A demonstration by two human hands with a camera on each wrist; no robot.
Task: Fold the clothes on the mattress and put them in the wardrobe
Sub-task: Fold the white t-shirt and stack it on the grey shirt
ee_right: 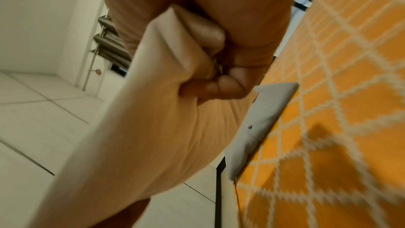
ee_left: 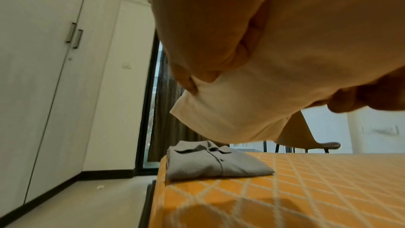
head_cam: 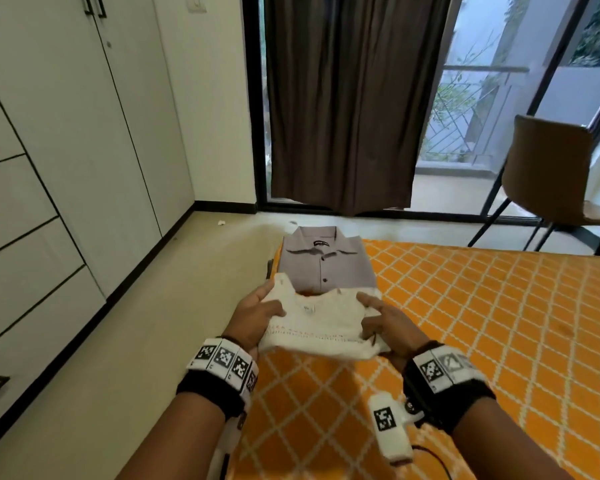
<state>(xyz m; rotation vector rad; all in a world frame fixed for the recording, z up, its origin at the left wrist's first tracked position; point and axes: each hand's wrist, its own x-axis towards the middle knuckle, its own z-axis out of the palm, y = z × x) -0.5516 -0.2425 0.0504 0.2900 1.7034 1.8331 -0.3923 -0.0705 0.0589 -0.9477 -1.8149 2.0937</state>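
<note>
A folded white top (head_cam: pixel 317 323) hangs in the air above the orange diamond-patterned mattress (head_cam: pixel 482 323), held from both sides. My left hand (head_cam: pixel 257 315) grips its left edge, thumb on top and fingers underneath. My right hand (head_cam: pixel 383 323) grips its right edge the same way. Seen from the left wrist, the white top (ee_left: pixel 230 110) sags above the mattress (ee_left: pixel 306 188). From the right wrist, curled fingers (ee_right: pixel 219 86) clutch the white top (ee_right: pixel 153 136). A folded grey collared shirt (head_cam: pixel 326 263) lies on the mattress corner just beyond the top, as the grey shirt (ee_left: pixel 212 162) and the grey shirt (ee_right: pixel 263 127) also show.
The white wardrobe (head_cam: pixel 49 150) with shut doors and drawers lines the left wall, across a strip of bare floor (head_cam: pixel 153 323). A dark curtain (head_cam: pixel 354 98) hangs at the glass door ahead. A brown chair (head_cam: pixel 551 178) stands at the far right beyond the mattress.
</note>
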